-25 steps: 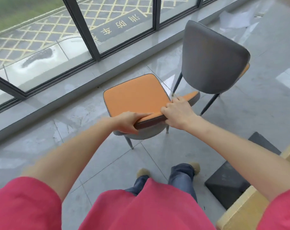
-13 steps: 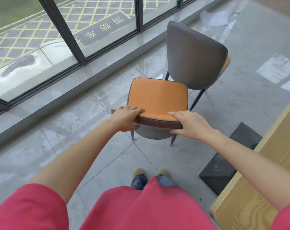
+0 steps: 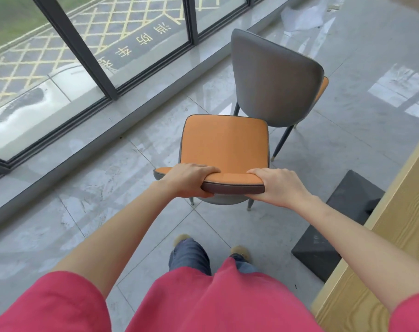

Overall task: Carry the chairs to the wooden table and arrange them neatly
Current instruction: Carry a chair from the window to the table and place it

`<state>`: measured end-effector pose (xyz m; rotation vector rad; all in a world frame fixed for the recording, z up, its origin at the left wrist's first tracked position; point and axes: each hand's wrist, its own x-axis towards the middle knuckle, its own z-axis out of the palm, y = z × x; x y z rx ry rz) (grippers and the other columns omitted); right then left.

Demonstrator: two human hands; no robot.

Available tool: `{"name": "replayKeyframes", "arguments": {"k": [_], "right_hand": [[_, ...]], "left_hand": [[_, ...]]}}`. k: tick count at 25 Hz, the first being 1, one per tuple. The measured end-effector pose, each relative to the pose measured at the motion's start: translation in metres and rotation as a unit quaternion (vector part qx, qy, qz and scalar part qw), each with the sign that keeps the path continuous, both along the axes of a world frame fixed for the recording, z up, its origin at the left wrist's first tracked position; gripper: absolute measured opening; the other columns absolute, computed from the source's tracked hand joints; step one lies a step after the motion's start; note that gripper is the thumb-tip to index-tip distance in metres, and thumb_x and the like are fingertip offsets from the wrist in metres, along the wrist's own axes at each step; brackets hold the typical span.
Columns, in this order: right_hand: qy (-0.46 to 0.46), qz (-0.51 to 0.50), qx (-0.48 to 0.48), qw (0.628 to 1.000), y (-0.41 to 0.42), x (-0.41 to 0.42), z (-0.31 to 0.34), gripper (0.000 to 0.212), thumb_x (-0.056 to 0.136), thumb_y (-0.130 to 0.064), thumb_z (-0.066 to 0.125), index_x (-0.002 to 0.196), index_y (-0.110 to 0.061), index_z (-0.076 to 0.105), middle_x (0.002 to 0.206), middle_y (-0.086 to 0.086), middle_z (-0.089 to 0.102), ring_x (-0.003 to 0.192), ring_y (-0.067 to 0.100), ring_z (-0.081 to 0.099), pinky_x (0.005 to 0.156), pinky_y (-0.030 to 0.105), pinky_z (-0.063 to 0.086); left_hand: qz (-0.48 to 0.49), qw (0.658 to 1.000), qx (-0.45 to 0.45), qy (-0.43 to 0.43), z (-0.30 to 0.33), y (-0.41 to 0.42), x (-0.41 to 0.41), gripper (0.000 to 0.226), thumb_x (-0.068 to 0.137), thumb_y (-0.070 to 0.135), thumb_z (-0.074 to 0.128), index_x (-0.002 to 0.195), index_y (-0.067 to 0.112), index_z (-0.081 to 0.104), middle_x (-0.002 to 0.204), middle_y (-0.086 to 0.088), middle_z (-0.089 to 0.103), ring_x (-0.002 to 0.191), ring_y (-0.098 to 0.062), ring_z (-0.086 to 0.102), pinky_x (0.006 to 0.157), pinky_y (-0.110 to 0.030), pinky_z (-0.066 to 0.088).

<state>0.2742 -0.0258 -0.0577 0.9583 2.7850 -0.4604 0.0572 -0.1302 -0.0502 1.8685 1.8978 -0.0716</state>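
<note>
Wooden table (image 3: 390,248) now fills more of the right edge. Held chair (image 3: 224,144), a second ago angled toward the window, now faces squarely ahead behind second chair (image 3: 273,80). Left hand (image 3: 188,179) and right hand (image 3: 279,188) still grasp its backrest top.

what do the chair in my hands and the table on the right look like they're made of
Held chair: orange seat and backrest look like matte leather or faux leather, with piped seams; the shell behind is grey upholstery. Its legs, mostly hidden, look like dark metal with brass-coloured tips. Both the left hand and the right hand grip the backrest top. Table: pale wood or wood-look veneer, judging by the raised grain lines; which one cannot be told.
</note>
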Motion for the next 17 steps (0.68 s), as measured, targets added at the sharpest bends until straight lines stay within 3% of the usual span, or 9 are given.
{"name": "replayKeyframes", "arguments": {"k": [4, 10, 17], "right_hand": [[0.001, -0.057, 0.026, 0.998, -0.008, -0.001, -0.004, 0.052, 0.076, -0.056, 0.06, 0.122, -0.032, 0.054, 0.109, -0.008, 0.07, 0.094, 0.023, 0.067, 0.076, 0.034, 0.052], [-0.027, -0.137, 0.016, 0.99, -0.052, -0.03, 0.002, 0.047, 0.076, -0.052, 0.06, 0.119, -0.033, 0.056, 0.103, -0.008, 0.072, 0.092, 0.021, 0.066, 0.078, 0.033, 0.051], [-0.028, -0.25, 0.009, 0.968, -0.154, -0.086, -0.002, 0.051, 0.078, -0.054, 0.057, 0.123, -0.031, 0.053, 0.107, -0.006, 0.071, 0.095, 0.023, 0.066, 0.082, 0.034, 0.051]], "left_hand": [[-0.061, 0.998, 0.022, -0.023, -0.007, 0.004, -0.01, 0.061, 0.076, 0.043, 0.059, 0.133, 0.041, 0.039, 0.123, 0.012, 0.061, 0.102, -0.022, 0.06, 0.07, -0.03, 0.044], [-0.151, 0.986, 0.013, -0.062, -0.009, -0.008, -0.048, 0.061, 0.075, 0.043, 0.057, 0.132, 0.048, 0.038, 0.108, 0.007, 0.07, 0.091, -0.024, 0.063, 0.07, -0.034, 0.051], [-0.265, 0.963, 0.008, -0.051, -0.009, -0.046, -0.115, 0.064, 0.074, 0.047, 0.06, 0.134, 0.047, 0.036, 0.125, 0.016, 0.06, 0.104, -0.022, 0.061, 0.078, -0.035, 0.049]]}}
